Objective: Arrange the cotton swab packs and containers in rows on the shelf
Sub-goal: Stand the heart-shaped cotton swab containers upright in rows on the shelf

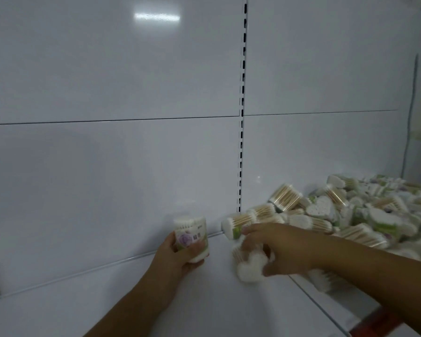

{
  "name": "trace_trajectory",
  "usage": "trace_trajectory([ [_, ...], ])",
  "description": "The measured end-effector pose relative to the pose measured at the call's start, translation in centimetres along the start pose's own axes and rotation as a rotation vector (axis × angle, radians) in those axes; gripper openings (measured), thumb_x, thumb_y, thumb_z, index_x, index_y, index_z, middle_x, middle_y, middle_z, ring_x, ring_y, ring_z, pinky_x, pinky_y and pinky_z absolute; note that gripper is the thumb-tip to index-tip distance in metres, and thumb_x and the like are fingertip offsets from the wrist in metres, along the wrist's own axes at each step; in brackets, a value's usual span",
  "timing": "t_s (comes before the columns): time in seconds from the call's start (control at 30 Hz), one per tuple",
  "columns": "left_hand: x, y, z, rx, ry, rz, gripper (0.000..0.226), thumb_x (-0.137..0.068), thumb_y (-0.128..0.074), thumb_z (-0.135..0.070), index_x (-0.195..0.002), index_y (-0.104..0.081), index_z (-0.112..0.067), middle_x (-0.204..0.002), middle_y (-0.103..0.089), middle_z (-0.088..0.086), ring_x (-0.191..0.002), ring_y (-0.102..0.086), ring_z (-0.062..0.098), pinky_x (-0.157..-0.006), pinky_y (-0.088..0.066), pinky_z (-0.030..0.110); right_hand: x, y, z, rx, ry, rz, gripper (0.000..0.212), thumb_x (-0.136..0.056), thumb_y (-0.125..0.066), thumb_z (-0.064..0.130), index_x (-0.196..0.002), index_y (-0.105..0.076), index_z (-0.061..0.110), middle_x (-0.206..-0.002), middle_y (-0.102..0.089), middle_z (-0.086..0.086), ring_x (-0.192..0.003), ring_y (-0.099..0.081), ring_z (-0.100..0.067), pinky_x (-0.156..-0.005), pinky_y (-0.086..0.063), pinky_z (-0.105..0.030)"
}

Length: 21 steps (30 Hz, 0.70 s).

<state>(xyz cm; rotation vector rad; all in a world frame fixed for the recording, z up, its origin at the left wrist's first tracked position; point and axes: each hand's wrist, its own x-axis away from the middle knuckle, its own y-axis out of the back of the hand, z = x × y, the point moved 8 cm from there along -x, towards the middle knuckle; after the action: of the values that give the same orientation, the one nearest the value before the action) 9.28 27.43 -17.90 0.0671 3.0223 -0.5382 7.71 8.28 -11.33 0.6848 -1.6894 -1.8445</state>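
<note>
A round cotton swab container was held upright in the left grip, with the thumb and fingers curled round its lower half. White swab tips were seen at its top and bottom. A pale label with a purple flower and a green edge was wrapped round its middle. It was held low over the white shelf. Whether its base touched the shelf could not be told.

Just to the right of the left grip, a heart-shaped pack was clasped in the right grip, with fingers curled over it and the thumb set under its near edge. Its white, cottony heart face was turned toward the camera and pale wooden sticks were seen behind it, though much was blurred.

Just beyond the right grip's forefinger, a lying pack was seen on its side, with a white tip end to the left, tan sticks and a green label. Whether the fingertip touched it could not be told.

Farther right of the right grip, a loose pile of similar packs was heaped on the shelf. Round bundles and heart shapes were tumbled at all angles, and some showed green or purple labels.

Behind both grips, a white back panel was seen, divided by a slotted upright. Nearer than the right grip, a red strip was seen along the shelf's front edge.
</note>
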Motion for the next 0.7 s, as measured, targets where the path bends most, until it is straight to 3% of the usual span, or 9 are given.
trace_trajectory([
  [0.03,0.0,0.0,0.2,0.024,0.023,0.025,0.059,-0.053,-0.078,-0.017,-0.107,-0.062,-0.002,-0.089,-0.075,0.009,-0.079,-0.072,0.026,-0.062,-0.057,0.028,-0.4,0.2,-0.5,-0.094,-0.047,-0.041,0.053,-0.077,-0.076,0.023,-0.126,-0.056,0.023,-0.128,-0.053,0.007,-0.091,-0.05,0.018,-0.069,-0.032,-0.001],
  [0.1,-0.1,0.4,0.5,0.113,0.071,0.04,0.051,-0.059,-0.074,-0.016,-0.106,-0.062,0.001,-0.086,-0.074,0.012,-0.076,-0.072,0.026,-0.062,-0.058,0.029,-1.3,0.2,-1.7,-0.36,-0.166,-0.108,0.047,-0.08,-0.076,0.025,-0.123,-0.058,0.022,-0.102,-0.061,0.012,-0.067,-0.055,0.014,-0.063,-0.04,-0.004],
  [0.2,-0.1,0.8,0.6,0.276,0.126,0.055,0.065,-0.054,-0.087,-0.022,-0.111,-0.062,-0.001,-0.095,-0.072,0.018,-0.083,-0.072,0.031,-0.068,-0.06,0.039,-2.6,-1.0,-2.6,-0.91,-0.327,-0.1,0.02,-0.091,-0.064,0.026,-0.108,-0.063,0.015,-0.083,-0.067,-0.002,-0.062,-0.066,-0.007,-0.054,-0.053,-0.022],
  [0.3,0.3,0.4,0.5,0.368,0.206,0.149,0.085,-0.033,-0.098,-0.035,-0.108,-0.071,-0.007,-0.117,-0.067,0.019,-0.104,-0.064,0.032,-0.088,-0.05,0.05,-3.8,-1.8,-2.1,-1.252,-0.412,-0.046,0.037,-0.091,-0.056,0.042,-0.095,-0.068,0.008,-0.08,-0.071,-0.009,-0.064,-0.069,-0.021,-0.052,-0.053,-0.026],
  [0.43,1.8,-1.3,0.3,0.367,0.284,0.364,0.073,-0.049,-0.093,-0.042,-0.112,-0.072,-0.01,-0.129,-0.06,0.021,-0.114,-0.058,0.038,-0.094,-0.043,0.06,-5.7,-2.2,0.0,-1.312,-0.331,0.035,0.052,-0.081,-0.056,0.057,-0.092,-0.072,0.009,-0.089,-0.073,-0.014,-0.069,-0.07,-0.024,-0.054,-0.052,-0.025],
  [0.57,1.8,-1.1,-0.1,0.514,0.307,0.33,0.076,-0.043,-0.097,-0.034,-0.107,-0.073,-0.001,-0.127,-0.059,0.026,-0.106,-0.061,0.043,-0.089,-0.051,0.052,-7.0,-2.0,0.8,-1.263,-0.278,0.073,0.056,-0.092,-0.044,0.058,-0.099,-0.071,0.01,-0.096,-0.073,-0.015,-0.072,-0.07,-0.023,-0.058,-0.053,-0.026],
  [0.7,2.1,-1.5,0.2,0.476,0.353,0.349,0.087,-0.041,-0.097,-0.036,-0.115,-0.068,-0.001,-0.129,-0.055,0.031,-0.105,-0.06,0.049,-0.082,-0.053,0.058,-7.2,-1.4,0.9,-1.078,-0.247,0.108,0.067,-0.075,-0.044,0.072,-0.099,-0.068,0.014,-0.087,-0.07,-0.006,-0.069,-0.066,-0.018,-0.062,-0.054,-0.029],
])
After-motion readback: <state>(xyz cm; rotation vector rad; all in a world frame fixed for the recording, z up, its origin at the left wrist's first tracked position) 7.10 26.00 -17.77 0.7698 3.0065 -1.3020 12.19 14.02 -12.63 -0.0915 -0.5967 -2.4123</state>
